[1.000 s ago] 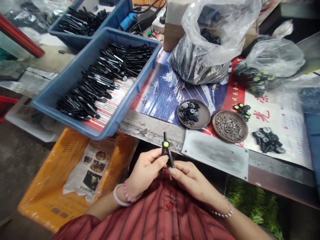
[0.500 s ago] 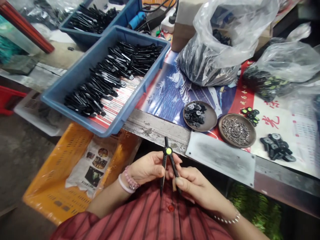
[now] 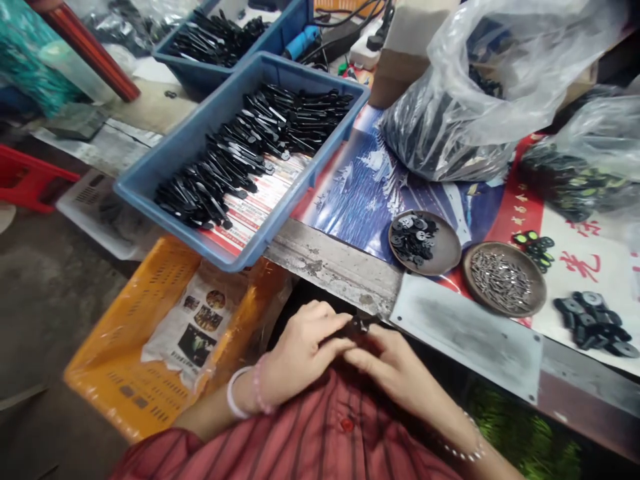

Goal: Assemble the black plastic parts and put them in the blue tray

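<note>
In front of my striped red shirt, both hands are closed on a small black drawing compass (image 3: 359,325). Only a dark bit of it shows between the fingers; the rest is covered. My left hand (image 3: 313,343) grips it from the left, back of the hand up. From the right, my right hand (image 3: 393,363) has its fingers wrapped round the other side, thumb close to my left thumb. Just beyond them, a pale metal plate (image 3: 465,337) is fixed at the bench edge.
A blue tray (image 3: 240,260) of black legs stands on the bench. To the right are a dish of black discs (image 3: 417,240), a dish of rivets (image 3: 503,283), loose black parts (image 3: 595,323) and a plastic bag (image 3: 450,133). An orange crate (image 3: 115,360) sits below left.
The compass, earlier held with legs spread and its yellow-green hinge dot showing, is now mostly covered by my hands. Both hands have turned over it. The view has shifted slightly left.
</note>
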A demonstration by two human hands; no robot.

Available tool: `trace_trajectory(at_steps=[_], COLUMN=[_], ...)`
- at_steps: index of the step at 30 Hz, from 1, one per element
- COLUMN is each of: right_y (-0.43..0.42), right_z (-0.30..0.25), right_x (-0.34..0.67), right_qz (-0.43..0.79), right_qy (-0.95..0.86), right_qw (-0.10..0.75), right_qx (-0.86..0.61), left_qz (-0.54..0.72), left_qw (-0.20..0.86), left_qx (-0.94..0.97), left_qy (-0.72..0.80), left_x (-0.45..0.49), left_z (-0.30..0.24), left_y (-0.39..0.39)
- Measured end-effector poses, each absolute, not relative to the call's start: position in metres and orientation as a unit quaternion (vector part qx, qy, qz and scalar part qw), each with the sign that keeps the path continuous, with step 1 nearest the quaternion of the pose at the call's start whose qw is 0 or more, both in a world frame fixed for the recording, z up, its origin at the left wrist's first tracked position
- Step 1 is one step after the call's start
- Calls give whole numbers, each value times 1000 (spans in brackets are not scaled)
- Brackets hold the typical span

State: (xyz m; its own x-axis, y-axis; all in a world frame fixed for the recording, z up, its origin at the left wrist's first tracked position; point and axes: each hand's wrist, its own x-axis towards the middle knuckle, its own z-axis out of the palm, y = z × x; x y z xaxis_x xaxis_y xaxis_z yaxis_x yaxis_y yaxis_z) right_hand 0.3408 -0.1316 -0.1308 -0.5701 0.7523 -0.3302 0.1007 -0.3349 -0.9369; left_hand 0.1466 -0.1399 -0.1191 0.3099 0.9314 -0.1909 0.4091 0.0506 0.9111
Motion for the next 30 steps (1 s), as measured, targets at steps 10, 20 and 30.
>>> trace_trajectory(at_steps=[10,20,30], right_y=[-133,-133,-129], right_z=[-128,-124,-145], right_x=[338,323,297], right_qz=[683,675,759], right_qy=[-423,-436,-466], right_qw=[366,346,155], right_qx=[-470,-485,-429], left_qz=[305,418,634], left_qw=[235,399,647], left_qx=[790,669,-41], left_qy=[476,468,421], left_x=[149,144,139], left_z=[-132,-133,-139], left_y=[-161,-163,-154])
